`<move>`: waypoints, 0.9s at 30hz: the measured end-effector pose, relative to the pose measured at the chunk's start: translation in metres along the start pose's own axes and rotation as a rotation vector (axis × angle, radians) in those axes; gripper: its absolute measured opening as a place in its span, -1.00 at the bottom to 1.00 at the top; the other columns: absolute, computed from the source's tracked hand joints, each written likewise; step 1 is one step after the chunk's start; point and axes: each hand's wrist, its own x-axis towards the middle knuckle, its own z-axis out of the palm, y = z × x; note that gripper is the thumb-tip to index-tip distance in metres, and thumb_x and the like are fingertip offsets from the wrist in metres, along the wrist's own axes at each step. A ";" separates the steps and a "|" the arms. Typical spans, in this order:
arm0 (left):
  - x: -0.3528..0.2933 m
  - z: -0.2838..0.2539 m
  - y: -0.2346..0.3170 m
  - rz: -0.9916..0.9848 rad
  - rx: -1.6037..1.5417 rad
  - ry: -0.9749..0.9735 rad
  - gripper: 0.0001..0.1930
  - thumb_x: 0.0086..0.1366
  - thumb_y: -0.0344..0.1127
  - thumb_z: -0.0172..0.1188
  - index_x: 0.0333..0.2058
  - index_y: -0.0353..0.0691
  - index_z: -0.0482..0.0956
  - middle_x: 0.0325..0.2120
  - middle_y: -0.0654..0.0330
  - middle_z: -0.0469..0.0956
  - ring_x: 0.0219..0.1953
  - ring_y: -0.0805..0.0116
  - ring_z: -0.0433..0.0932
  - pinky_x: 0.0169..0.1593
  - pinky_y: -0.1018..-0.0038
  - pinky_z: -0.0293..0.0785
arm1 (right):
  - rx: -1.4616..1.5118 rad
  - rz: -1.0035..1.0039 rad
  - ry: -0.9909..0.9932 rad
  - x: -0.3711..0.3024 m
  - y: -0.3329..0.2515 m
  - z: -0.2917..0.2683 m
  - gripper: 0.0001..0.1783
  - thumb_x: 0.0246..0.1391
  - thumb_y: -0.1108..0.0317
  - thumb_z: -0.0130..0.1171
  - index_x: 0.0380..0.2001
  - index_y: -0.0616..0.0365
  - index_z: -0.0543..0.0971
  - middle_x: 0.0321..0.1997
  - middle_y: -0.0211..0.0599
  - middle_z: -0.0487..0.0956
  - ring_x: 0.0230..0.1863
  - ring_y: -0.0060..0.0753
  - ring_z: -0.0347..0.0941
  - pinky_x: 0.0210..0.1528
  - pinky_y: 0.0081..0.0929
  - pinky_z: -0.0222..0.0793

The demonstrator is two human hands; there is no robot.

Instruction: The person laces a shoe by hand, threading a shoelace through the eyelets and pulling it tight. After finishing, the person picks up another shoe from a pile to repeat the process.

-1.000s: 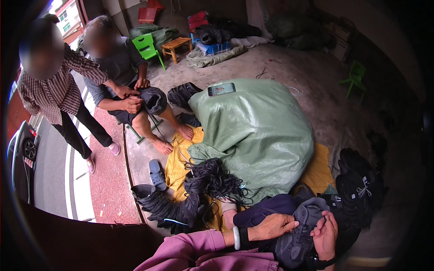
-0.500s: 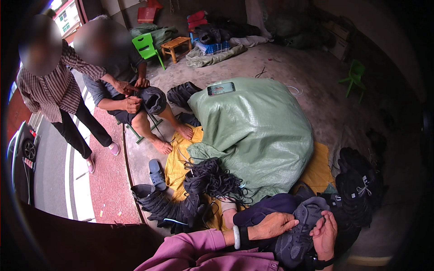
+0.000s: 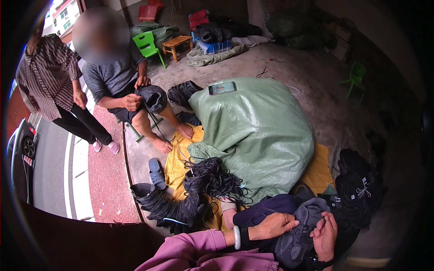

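Observation:
A dark grey sneaker (image 3: 293, 247) lies across my lap at the lower right, its opening and tongue turned away from me. My left hand (image 3: 272, 226) rests against its left side, thumb and fingers closed on the upper by the laces. On the other side, my right hand (image 3: 323, 235) is curled at the shoe's edge, fingertips pinched together. What sits between those fingertips is too small to make out. Just left of my lap, a tangled heap of black shoelaces (image 3: 210, 178) lies beside a row of dark shoes (image 3: 167, 205).
A large green woven sack (image 3: 257, 131) stands ahead with a phone (image 3: 222, 88) on top. More dark shoes (image 3: 355, 189) are piled at right. Beyond the laces, a seated person (image 3: 108, 79) holds a shoe; another person (image 3: 54, 77) stands at far left. A blue slipper (image 3: 157, 174) lies nearby.
The standing person has drawn a hand back from the seated person, and the arm now hangs lower. One foot has moved back beside the other. My hands and the sneaker look almost unchanged.

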 end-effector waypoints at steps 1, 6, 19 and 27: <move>0.000 -0.001 0.000 0.001 0.000 0.001 -0.54 0.54 0.01 0.08 -0.35 -0.33 0.57 -0.53 0.02 0.57 -0.45 0.09 0.59 -0.31 0.24 0.49 | 0.002 -0.004 -0.004 0.001 0.000 0.000 -0.83 0.50 0.20 -0.04 -0.03 -0.01 0.45 -0.56 -0.53 0.38 -0.66 -0.63 0.31 -0.54 -0.50 0.39; -0.003 -0.014 -0.005 -0.052 -0.282 -0.046 -0.56 0.57 0.01 0.04 -0.28 -0.27 0.61 -0.38 0.26 0.66 -0.45 0.44 0.57 -0.36 0.48 0.50 | -0.004 0.025 -0.024 0.002 0.000 0.001 -0.83 0.49 0.20 -0.04 -0.03 -0.01 0.45 -0.56 -0.53 0.38 -0.67 -0.64 0.30 -0.55 -0.50 0.40; -0.052 -0.370 -0.164 -0.469 -1.015 0.749 -0.77 0.49 -0.19 0.09 -0.28 -0.16 0.62 -0.41 0.30 0.59 -0.56 0.48 0.41 -0.48 0.55 0.36 | -0.067 0.010 -0.032 0.002 -0.002 -0.003 -0.85 0.48 0.22 -0.04 -0.04 -0.03 0.45 -0.56 -0.52 0.37 -0.65 -0.63 0.30 -0.55 -0.50 0.36; -0.130 -0.495 -0.151 -0.437 -0.505 1.445 -0.95 0.36 -0.35 0.17 -0.24 -0.11 0.58 -0.43 0.24 0.61 -0.54 0.41 0.47 -0.51 0.48 0.33 | -0.098 0.026 0.009 0.002 -0.005 0.001 -0.86 0.48 0.22 -0.03 -0.05 -0.04 0.46 -0.56 -0.53 0.38 -0.65 -0.64 0.30 -0.57 -0.51 0.35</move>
